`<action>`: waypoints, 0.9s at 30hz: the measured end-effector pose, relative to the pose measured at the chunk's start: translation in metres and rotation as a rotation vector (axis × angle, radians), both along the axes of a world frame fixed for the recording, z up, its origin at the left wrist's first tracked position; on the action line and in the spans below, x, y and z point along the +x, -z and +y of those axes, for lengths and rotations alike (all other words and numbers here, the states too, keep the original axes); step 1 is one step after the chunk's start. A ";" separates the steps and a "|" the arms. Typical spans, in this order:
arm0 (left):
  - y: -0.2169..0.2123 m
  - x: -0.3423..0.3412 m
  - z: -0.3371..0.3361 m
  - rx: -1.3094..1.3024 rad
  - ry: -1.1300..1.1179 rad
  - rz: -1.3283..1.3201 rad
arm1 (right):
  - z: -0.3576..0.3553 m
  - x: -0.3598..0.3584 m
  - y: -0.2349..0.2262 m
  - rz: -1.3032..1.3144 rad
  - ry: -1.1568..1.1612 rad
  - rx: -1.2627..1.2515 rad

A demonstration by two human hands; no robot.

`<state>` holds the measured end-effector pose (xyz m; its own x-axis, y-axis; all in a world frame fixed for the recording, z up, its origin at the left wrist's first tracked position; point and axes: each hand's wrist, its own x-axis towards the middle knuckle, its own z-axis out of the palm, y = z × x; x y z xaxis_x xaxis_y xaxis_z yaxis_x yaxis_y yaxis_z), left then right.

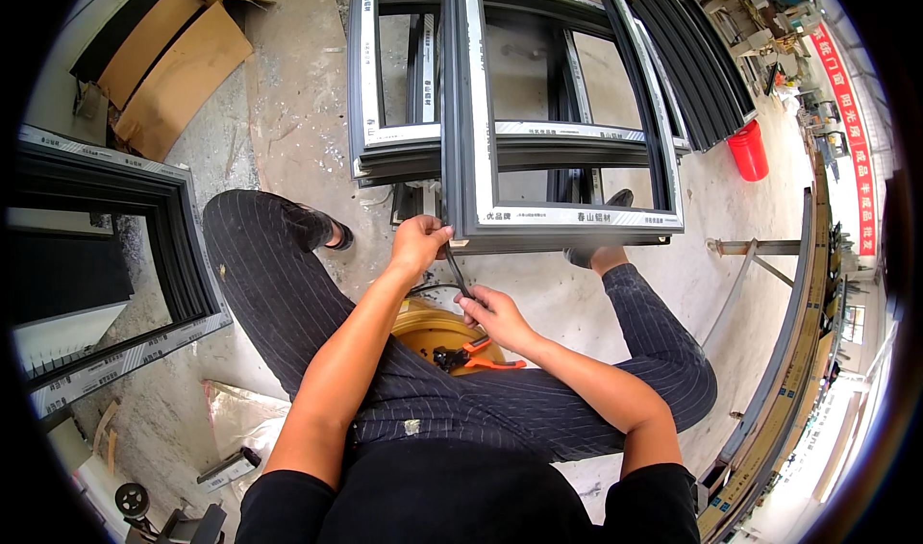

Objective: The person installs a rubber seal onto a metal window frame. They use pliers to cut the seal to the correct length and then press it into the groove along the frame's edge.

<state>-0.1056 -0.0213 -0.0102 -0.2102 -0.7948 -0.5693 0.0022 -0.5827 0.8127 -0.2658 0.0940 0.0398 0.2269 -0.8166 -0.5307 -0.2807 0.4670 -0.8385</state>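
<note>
My left hand (420, 243) pinches a black rubber sealing strip (455, 268) at the near left corner of a dark window frame (584, 219). Lower down, my right hand (498, 317) grips the same strip, which runs between the two hands. White protective film with print covers the frame's upper faces. This frame lies on top of a stack of similar frames (399, 138). Between my legs is a round yellow tub (415, 331), partly hidden by my arm and thigh. Orange-handled cutters (478, 354) lie by it, below my right hand. More black strip curves near the tub.
More dark frames (115, 352) stand at the left. Cardboard boxes (183, 73) sit at the far left. Behind the stack on the right are dark profiles (694, 63) and a red bucket (747, 152). Long bars (784, 390) line the right side, near a metal stand (760, 248).
</note>
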 end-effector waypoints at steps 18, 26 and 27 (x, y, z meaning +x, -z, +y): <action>-0.002 0.025 0.008 0.183 0.159 0.213 | -0.037 -0.020 -0.025 0.576 -0.046 -0.514; -0.017 0.016 0.015 0.250 0.207 0.138 | -0.051 -0.036 -0.012 0.825 -0.211 -0.583; -0.011 0.015 0.017 0.221 0.187 0.150 | -0.052 -0.036 -0.012 0.819 -0.218 -0.580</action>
